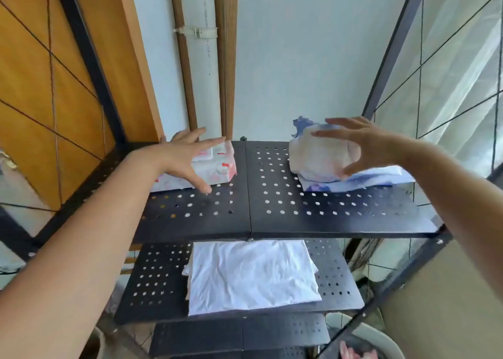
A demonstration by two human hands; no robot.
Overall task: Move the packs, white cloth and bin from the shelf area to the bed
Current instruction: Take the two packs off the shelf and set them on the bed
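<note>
a black perforated rack [272, 222] is seen from above, with both arms reached out over its top shelf. the left hand [187, 157] is spread wide, fingers splayed, over a red-and-white pack [217, 168] that lies flat on the left half of that shelf, at about 10 o'clock from the shelf's middle. the thumb is lowered at the pack's near edge and the fingers are stretched over its far side; whether the pack is actually touched cannot be told, and nothing is held. the right hand [362, 143] is likewise opened wide, curved around the right side of a bulging white pack [318, 157] at about 2 o'clock. the thumb is placed low against the pack's near right side and the fingers are fanned across its top; a firm grip is not shown. the white pack is rested on a flatter blue-and-white pack [375, 179], which is laid on the right half of the shelf. a folded white cloth [253, 274] is spread on the shelf just below, at 6 o'clock, reaching to its front edge. a pale bin [381, 337] is seen on the floor at 5 o'clock, partly hidden behind the rack's right post. an orange panel [54, 86] is seen at 9 o'clock and a white wall [299, 59] at 12 o'clock.
</note>
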